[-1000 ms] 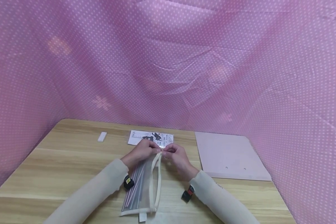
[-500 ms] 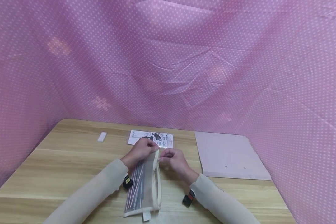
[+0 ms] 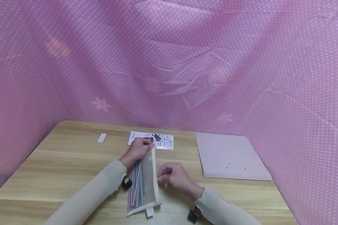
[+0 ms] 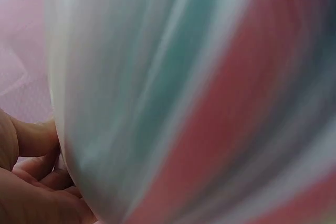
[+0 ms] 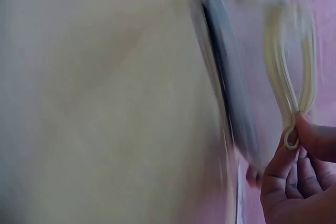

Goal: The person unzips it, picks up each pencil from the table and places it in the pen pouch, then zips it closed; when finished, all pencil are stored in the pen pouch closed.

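A see-through mesh zip pouch (image 3: 149, 179) with cream edging stands tilted on the table, several long thin pink, white and grey sticks (image 3: 135, 190) inside. My left hand (image 3: 139, 149) pinches its far top corner; in the left wrist view, that hand (image 4: 37, 166) shows at the pouch's edge. My right hand (image 3: 174, 176) is at the zip side, about halfway along. In the right wrist view, thumb and forefinger pinch the cream zip pull (image 5: 291, 140), with the zip tape running up from it. Blurred green and pink bands fill the left wrist view.
Behind the left hand lies a flat ruler set packet (image 3: 166, 142) with black cat drawings. A white eraser-like block (image 3: 102, 138) sits at the back left. A pale pink folder or board (image 3: 231, 156) with two small holes lies at the right.
My right hand has drawn the zip pull from the far corner toward me, and the zip gap has narrowed. My left hand has shifted slightly left with the pouch corner.
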The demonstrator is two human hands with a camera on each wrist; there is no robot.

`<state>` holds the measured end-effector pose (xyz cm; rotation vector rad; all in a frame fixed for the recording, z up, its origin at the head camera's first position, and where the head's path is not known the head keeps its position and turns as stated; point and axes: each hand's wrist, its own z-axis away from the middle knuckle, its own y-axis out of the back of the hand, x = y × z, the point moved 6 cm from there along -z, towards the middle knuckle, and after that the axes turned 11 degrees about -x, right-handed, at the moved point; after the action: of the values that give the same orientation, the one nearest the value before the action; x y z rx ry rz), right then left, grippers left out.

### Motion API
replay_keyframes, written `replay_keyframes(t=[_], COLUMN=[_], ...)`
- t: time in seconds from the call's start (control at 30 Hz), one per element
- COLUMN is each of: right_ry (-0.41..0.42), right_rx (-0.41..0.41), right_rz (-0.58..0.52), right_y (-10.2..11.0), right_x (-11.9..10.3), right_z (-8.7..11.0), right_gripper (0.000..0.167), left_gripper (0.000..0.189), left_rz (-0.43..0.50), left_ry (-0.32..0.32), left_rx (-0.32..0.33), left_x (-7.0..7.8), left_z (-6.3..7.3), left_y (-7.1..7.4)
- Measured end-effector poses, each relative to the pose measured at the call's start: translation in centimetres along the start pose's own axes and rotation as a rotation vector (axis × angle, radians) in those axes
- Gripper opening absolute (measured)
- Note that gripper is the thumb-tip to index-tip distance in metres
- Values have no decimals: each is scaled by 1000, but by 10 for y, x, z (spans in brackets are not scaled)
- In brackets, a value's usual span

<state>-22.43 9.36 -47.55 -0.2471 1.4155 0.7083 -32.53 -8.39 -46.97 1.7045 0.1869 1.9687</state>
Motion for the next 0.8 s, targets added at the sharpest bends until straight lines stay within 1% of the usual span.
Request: replay_keyframes(t=[0.17, 0.3, 0.43, 0.5, 0.57, 0.7, 0.8], right_ry=[35, 62, 77, 80, 85, 85, 72], right_rx=[-75, -60, -58, -73, -93, -163, -218], right_rz=[71, 176, 228, 223, 207, 161, 140], right_y=[-21, -29, -34, -35, -36, -40, -42], right_x=[-3, -8, -12, -12, -11, -8, -5], right_z=[25, 43, 53, 57, 58, 59, 56], right_gripper=[10, 14, 22, 22, 20, 14, 14], left_gripper=[20, 21, 19, 17, 16, 15, 15], left_rz=[12, 12, -34, -62, -88, -97, -94], left_ry=[10, 16, 2, -8, -18, -21, -24], left_rx=[76, 70, 59, 54, 47, 10, -18], left_x=[-2, -2, -3, -2, 0, 2, 4], left_z=[-3, -4, -2, -2, -1, 1, 3], left_y=[12, 11, 9, 7, 4, -2, -5])
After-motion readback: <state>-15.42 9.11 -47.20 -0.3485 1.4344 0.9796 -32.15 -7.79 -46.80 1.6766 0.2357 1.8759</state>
